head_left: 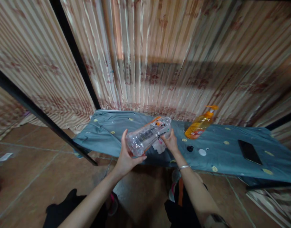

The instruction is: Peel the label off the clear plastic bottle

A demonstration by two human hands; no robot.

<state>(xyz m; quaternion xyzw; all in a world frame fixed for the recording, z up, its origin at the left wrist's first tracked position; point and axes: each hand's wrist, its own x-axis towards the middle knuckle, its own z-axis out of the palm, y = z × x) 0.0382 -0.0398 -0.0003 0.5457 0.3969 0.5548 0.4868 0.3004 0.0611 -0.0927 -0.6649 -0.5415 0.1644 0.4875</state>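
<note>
A clear plastic bottle (145, 136) with an orange and black label lies tilted between my two hands, over the front part of a blue-green cloth. My left hand (126, 158) is wrapped round its wide lower end, fingers behind and thumb below. My right hand (170, 142) grips its upper end from the right; a crumpled whitish piece (159, 145) shows just below the bottle, and whether that hand touches it is unclear. An orange pump bottle (199, 126) stands to the right. Nearer me are a small black cap (190, 148) and a white round lid (202, 152).
The cloth (100, 139) covers a long, narrow surface. A dark flat phone-like object (250, 152) lies on its right part. Black poles (74, 53) rise at the left, before a striped curtain (159, 63). A white scrap (5, 157) is on the floor.
</note>
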